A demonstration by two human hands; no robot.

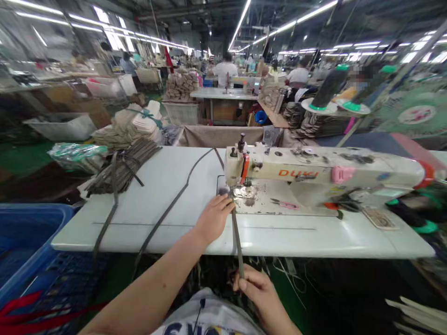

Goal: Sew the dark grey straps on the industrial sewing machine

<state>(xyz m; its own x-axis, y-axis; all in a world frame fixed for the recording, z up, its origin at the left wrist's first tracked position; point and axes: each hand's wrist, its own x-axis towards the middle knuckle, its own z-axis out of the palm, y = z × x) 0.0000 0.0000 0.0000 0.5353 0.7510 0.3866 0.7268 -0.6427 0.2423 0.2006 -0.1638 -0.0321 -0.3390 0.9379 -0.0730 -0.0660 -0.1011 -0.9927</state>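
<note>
A dark grey fabric strap (238,242) runs from beside the needle of the sewing machine (321,172) down over the table's front edge. Below that edge my right hand (258,291) pinches the strap between thumb and fingers. My left hand (215,217) lies palm down on the white table, its fingers stretched out and their tips at the strap close to the presser foot. From behind the machine head, another length of strap (167,208) loops left across the table and hangs off the front. Pink thread snips (284,204) rest on the machine bed.
A bundle of dark straps (122,167) lies at the table's left end, one strap (111,214) trailing over the front. A blue plastic crate (35,232) stands below left. Thread cones (328,88) and a green fan (415,114) are at the right. Behind the table sits a fabric-lined bin (209,136).
</note>
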